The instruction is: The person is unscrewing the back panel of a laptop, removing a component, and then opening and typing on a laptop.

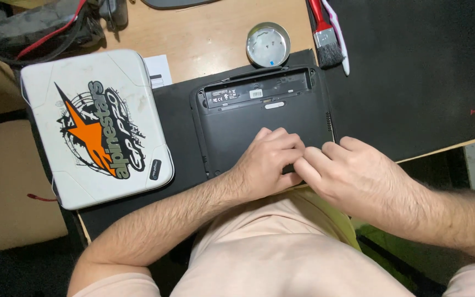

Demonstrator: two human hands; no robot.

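Black plastic forms the underside of the small laptop (pixel 248 118), which lies bottom-up on a dark mat (pixel 177 121) on the wooden tabletop (pixel 210 33). All positions below are given relative to the laptop. To its left, resting partly on the mat, lies a white hard case (pixel 92 126) with rounded corners and an orange-and-black star graphic. A white paper slip (pixel 159 70) shows between the case and the laptop's far left corner. Just beyond the far edge stands a round metal tin (pixel 268 44), open side up. Beyond the far right corner lies a red-handled brush (pixel 325 38) with dark bristles, next to a white tool (pixel 339 41). A large black desk pad (pixel 413 71) covers the tabletop to the right. Nothing lies between the hands and the laptop.

The laptop's far strip is an open, empty battery bay with labels and a small oval latch below it. The near edge is hidden under the hands.

The left hand (pixel 268 162) rests knuckles-up on the near middle of the base, fingers (pixel 281 143) curled and pressed together against the panel. The right hand (pixel 347 176) touches the left at the near right part, fingers (pixel 317 159) bunched and pressing down. Whether they pinch any small part cannot be told.
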